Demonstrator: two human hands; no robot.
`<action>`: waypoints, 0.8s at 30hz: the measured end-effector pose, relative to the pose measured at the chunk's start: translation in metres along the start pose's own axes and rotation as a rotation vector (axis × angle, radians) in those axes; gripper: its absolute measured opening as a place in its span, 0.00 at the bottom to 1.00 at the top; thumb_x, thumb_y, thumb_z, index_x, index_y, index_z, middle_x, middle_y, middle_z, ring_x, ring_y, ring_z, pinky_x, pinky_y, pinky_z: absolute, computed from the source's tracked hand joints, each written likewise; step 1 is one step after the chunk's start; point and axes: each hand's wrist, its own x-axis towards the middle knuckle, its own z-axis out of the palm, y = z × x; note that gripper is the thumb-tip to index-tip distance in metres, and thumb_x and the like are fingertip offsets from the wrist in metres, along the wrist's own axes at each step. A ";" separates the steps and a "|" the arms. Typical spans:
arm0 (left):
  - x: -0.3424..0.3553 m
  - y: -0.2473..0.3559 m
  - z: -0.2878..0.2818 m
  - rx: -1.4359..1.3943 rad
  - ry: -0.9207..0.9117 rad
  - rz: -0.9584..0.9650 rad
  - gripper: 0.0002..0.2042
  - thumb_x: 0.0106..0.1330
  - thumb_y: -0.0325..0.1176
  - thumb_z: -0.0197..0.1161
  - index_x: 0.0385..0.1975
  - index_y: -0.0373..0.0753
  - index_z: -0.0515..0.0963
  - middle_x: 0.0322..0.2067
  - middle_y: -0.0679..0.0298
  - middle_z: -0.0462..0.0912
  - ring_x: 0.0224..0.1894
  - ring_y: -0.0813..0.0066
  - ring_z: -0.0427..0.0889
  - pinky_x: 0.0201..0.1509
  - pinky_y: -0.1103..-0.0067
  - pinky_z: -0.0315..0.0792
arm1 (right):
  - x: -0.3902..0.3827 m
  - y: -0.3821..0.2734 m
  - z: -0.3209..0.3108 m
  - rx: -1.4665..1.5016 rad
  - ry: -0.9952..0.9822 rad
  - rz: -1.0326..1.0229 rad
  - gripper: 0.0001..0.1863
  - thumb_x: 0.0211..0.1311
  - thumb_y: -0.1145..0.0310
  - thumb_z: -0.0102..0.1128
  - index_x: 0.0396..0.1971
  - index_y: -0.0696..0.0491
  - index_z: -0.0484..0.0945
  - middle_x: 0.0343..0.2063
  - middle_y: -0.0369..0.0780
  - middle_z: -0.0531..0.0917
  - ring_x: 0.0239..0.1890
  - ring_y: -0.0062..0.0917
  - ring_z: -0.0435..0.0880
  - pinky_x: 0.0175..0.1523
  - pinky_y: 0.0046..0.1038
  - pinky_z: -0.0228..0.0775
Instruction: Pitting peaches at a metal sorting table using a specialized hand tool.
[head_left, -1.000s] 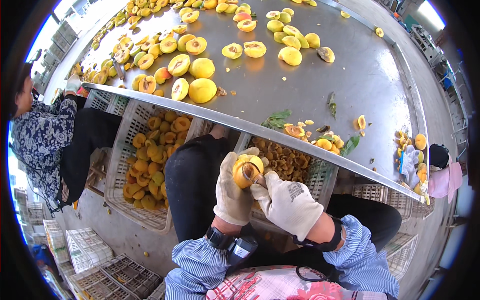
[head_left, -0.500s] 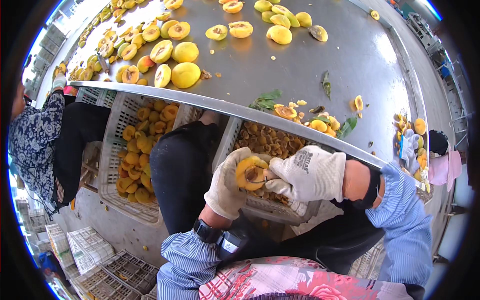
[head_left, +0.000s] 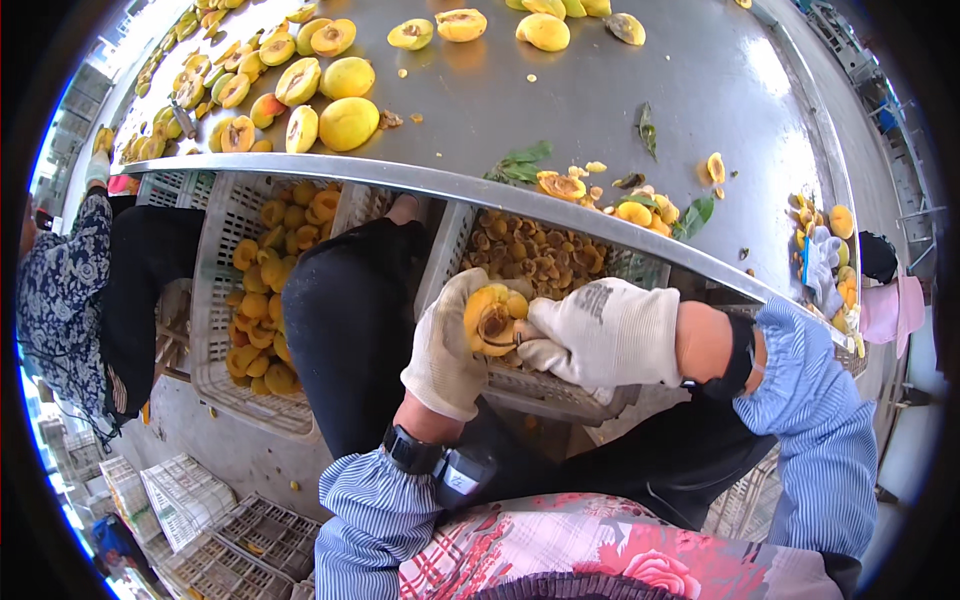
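Note:
My gloved left hand [head_left: 445,355] holds a yellow fruit half [head_left: 490,308], cut face up with the brown centre showing. My gloved right hand [head_left: 605,335] is closed on a small curved metal tool [head_left: 505,338], its loop at the fruit's centre. Both hands are over a crate [head_left: 435,260] of brown pits and scraps [head_left: 530,245], just below the steel table edge [head_left: 400,176]. To the left, another crate [head_left: 210,300] holds yellow fruit halves [head_left: 270,270].
Cut fruit [head_left: 350,120], leaves [head_left: 520,165] and a cloth [head_left: 825,280] lie on the table. A co-worker [head_left: 70,290] sits at left with a gloved hand by the table. White crates [head_left: 185,500] are on the floor. A pink hat [head_left: 885,315] is at right.
My right hand has turned more sideways, its forearm swinging right and up, working the tool around the fruit's centre. The table and crates sit higher and further left in the view.

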 end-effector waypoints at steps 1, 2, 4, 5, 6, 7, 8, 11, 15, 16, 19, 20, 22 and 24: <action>-0.001 -0.004 0.000 -0.043 0.033 -0.030 0.23 0.57 0.12 0.60 0.56 0.28 0.69 0.46 0.52 0.84 0.51 0.64 0.84 0.56 0.74 0.77 | 0.000 0.001 0.005 0.003 -0.004 -0.001 0.23 0.72 0.52 0.50 0.37 0.61 0.77 0.23 0.52 0.83 0.32 0.46 0.86 0.39 0.43 0.77; -0.005 -0.007 0.001 0.020 0.080 0.046 0.21 0.59 0.15 0.59 0.55 0.28 0.71 0.43 0.53 0.84 0.47 0.65 0.85 0.54 0.75 0.77 | 0.001 0.004 0.014 0.147 0.019 0.009 0.23 0.73 0.52 0.49 0.37 0.60 0.78 0.24 0.53 0.83 0.32 0.46 0.86 0.39 0.43 0.77; 0.001 0.020 0.001 0.005 -0.001 0.018 0.19 0.60 0.19 0.63 0.52 0.30 0.73 0.45 0.55 0.84 0.46 0.69 0.85 0.52 0.76 0.78 | 0.000 0.011 0.026 0.528 0.035 0.051 0.22 0.73 0.50 0.50 0.37 0.56 0.81 0.24 0.47 0.85 0.28 0.38 0.86 0.36 0.36 0.77; 0.005 0.028 0.001 -0.006 -0.077 -0.010 0.17 0.61 0.23 0.67 0.50 0.33 0.74 0.46 0.57 0.84 0.45 0.73 0.84 0.51 0.77 0.78 | -0.002 0.013 0.030 0.532 0.035 0.055 0.22 0.73 0.50 0.50 0.37 0.56 0.81 0.24 0.47 0.85 0.28 0.38 0.86 0.36 0.36 0.77; 0.005 0.026 0.002 -0.001 -0.074 -0.014 0.17 0.61 0.23 0.67 0.50 0.33 0.74 0.46 0.57 0.84 0.45 0.73 0.84 0.51 0.77 0.78 | -0.003 0.011 0.034 0.818 -0.004 0.006 0.22 0.74 0.50 0.50 0.37 0.55 0.81 0.21 0.42 0.83 0.22 0.31 0.83 0.30 0.31 0.75; 0.005 0.021 0.000 0.129 0.010 0.132 0.15 0.69 0.33 0.58 0.51 0.31 0.75 0.42 0.57 0.84 0.42 0.72 0.84 0.49 0.78 0.78 | 0.001 -0.001 0.027 1.108 -0.051 -0.047 0.22 0.74 0.51 0.50 0.37 0.55 0.80 0.19 0.37 0.81 0.17 0.24 0.80 0.25 0.26 0.72; 0.003 0.018 -0.001 0.260 0.091 0.276 0.19 0.77 0.42 0.49 0.51 0.30 0.76 0.38 0.57 0.84 0.38 0.72 0.84 0.46 0.78 0.77 | -0.005 -0.011 0.009 1.238 -0.268 0.387 0.20 0.75 0.51 0.50 0.37 0.53 0.78 0.15 0.29 0.72 0.11 0.12 0.67 0.15 0.17 0.58; 0.001 0.032 0.015 -0.211 0.213 0.079 0.25 0.79 0.51 0.45 0.52 0.32 0.76 0.37 0.61 0.84 0.38 0.73 0.83 0.46 0.78 0.77 | -0.006 -0.008 0.032 1.782 -0.338 0.369 0.21 0.76 0.49 0.48 0.37 0.52 0.76 0.13 0.27 0.65 0.07 0.11 0.58 0.09 0.17 0.48; 0.014 0.037 0.033 -0.446 0.306 0.000 0.26 0.78 0.53 0.43 0.53 0.33 0.76 0.41 0.59 0.83 0.41 0.73 0.82 0.51 0.77 0.76 | 0.009 0.003 0.084 2.530 -0.536 -0.323 0.25 0.77 0.46 0.43 0.36 0.54 0.74 0.13 0.27 0.61 0.06 0.11 0.55 0.07 0.16 0.47; 0.015 0.037 0.032 -0.414 0.293 -0.001 0.25 0.79 0.49 0.41 0.54 0.32 0.75 0.43 0.58 0.82 0.43 0.74 0.82 0.52 0.76 0.76 | 0.010 0.001 0.088 2.583 -0.540 -0.598 0.26 0.77 0.45 0.42 0.36 0.56 0.74 0.13 0.28 0.63 0.06 0.11 0.57 0.07 0.17 0.48; 0.010 0.021 0.012 -0.161 0.268 0.063 0.15 0.78 0.33 0.48 0.55 0.30 0.71 0.45 0.57 0.82 0.46 0.69 0.83 0.52 0.75 0.78 | -0.018 -0.001 0.072 2.314 -0.071 -0.713 0.27 0.77 0.46 0.42 0.35 0.58 0.73 0.13 0.29 0.63 0.06 0.12 0.58 0.08 0.18 0.49; 0.008 0.011 0.004 -0.103 0.297 0.167 0.14 0.77 0.33 0.50 0.54 0.31 0.73 0.44 0.58 0.82 0.44 0.70 0.84 0.49 0.76 0.79 | -0.030 -0.004 0.073 2.226 -0.032 -0.622 0.24 0.76 0.49 0.47 0.34 0.57 0.74 0.12 0.30 0.64 0.06 0.14 0.59 0.10 0.19 0.51; 0.015 0.018 0.012 -0.249 0.376 0.126 0.17 0.77 0.40 0.52 0.50 0.31 0.76 0.41 0.59 0.83 0.39 0.72 0.84 0.46 0.78 0.79 | -0.042 0.023 0.067 1.651 -0.044 0.377 0.10 0.68 0.64 0.51 0.31 0.55 0.75 0.13 0.34 0.69 0.11 0.19 0.68 0.15 0.24 0.62; 0.015 0.046 0.018 -0.456 0.341 -0.052 0.19 0.76 0.44 0.54 0.49 0.31 0.77 0.39 0.59 0.84 0.37 0.72 0.84 0.44 0.79 0.78 | -0.052 0.016 0.066 1.244 0.221 0.464 0.09 0.64 0.65 0.57 0.32 0.56 0.77 0.17 0.37 0.73 0.18 0.23 0.75 0.23 0.26 0.68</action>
